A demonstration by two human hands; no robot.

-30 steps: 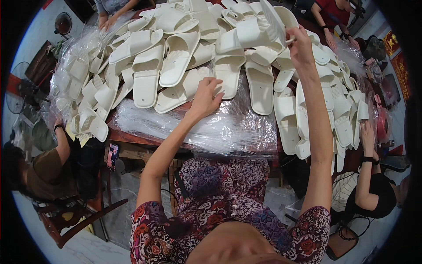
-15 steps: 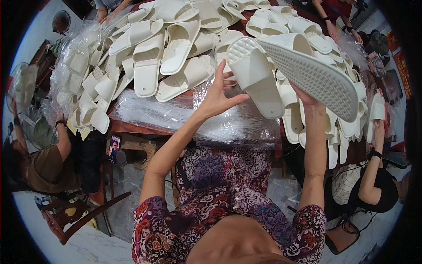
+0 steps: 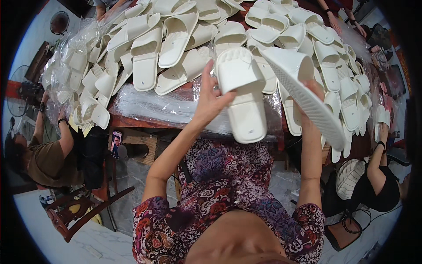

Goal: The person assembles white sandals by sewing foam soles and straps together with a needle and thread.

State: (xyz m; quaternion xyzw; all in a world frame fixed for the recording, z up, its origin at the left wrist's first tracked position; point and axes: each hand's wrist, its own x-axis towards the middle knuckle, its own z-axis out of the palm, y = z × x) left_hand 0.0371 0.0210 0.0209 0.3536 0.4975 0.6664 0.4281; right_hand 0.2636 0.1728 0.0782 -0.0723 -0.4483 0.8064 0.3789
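Table [image 3: 132, 121] heaped with slippers — left hand [image 3: 210, 99] grips white slide [image 3: 244, 99], right hand [image 3: 310, 94] another [image 3: 303, 88].

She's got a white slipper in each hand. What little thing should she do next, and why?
Probably turn the right slipper over and lay it beside the left slipper. The right hand holds its one with the ridged sole showing, while the left hand holds the other strap-side up, so they don't line up as a pair yet.

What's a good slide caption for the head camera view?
Left hand and right hand each lift a white slide sandal above a table heaped with matching sandals.
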